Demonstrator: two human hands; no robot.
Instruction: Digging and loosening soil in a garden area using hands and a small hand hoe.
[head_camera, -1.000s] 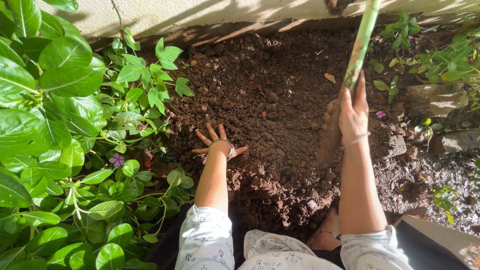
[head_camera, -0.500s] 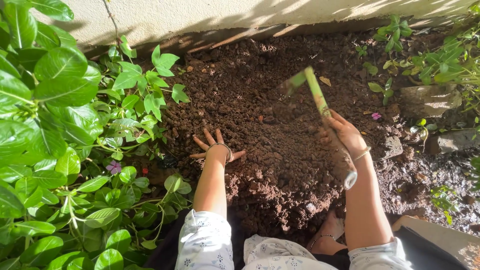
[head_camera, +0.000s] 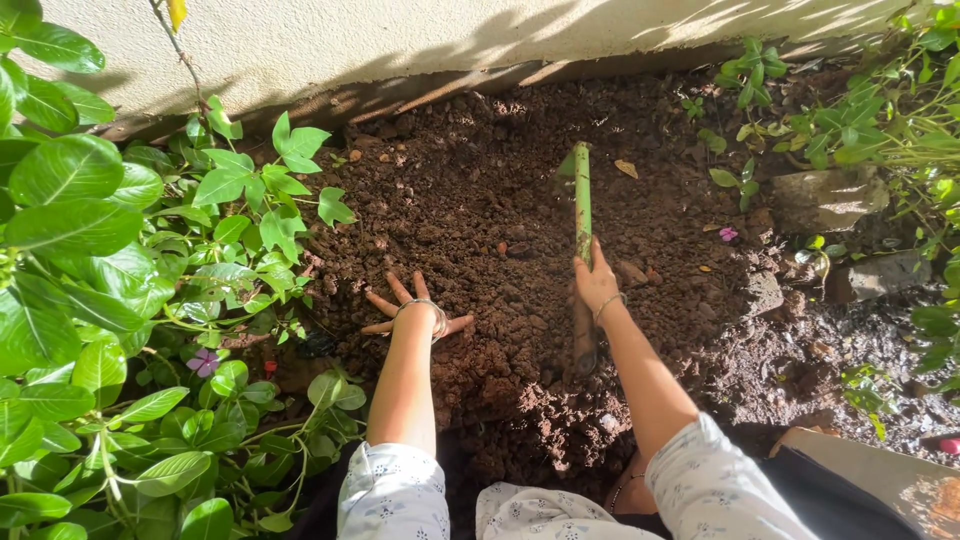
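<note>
My left hand (head_camera: 412, 306) lies flat on the loose brown soil (head_camera: 470, 210) with fingers spread, a metal bangle at the wrist. My right hand (head_camera: 594, 283) grips the green handle of a digging tool (head_camera: 582, 205). The handle points away from me toward the wall, and its far end is down against the soil. The tool's near end runs under my hand into shadow. My bare foot with an anklet (head_camera: 634, 490) shows between my knees.
A pale wall (head_camera: 420, 40) borders the bed at the top. Leafy green plants (head_camera: 110, 300) with small purple flowers crowd the left side. Stones (head_camera: 825, 200) and small weeds sit at the right. A tan slab edge (head_camera: 880, 480) is at the lower right.
My right hand swung the tool down from raised high at the right to the soil in the middle of the bed. The left hand stayed planted. The view shifted slightly.
</note>
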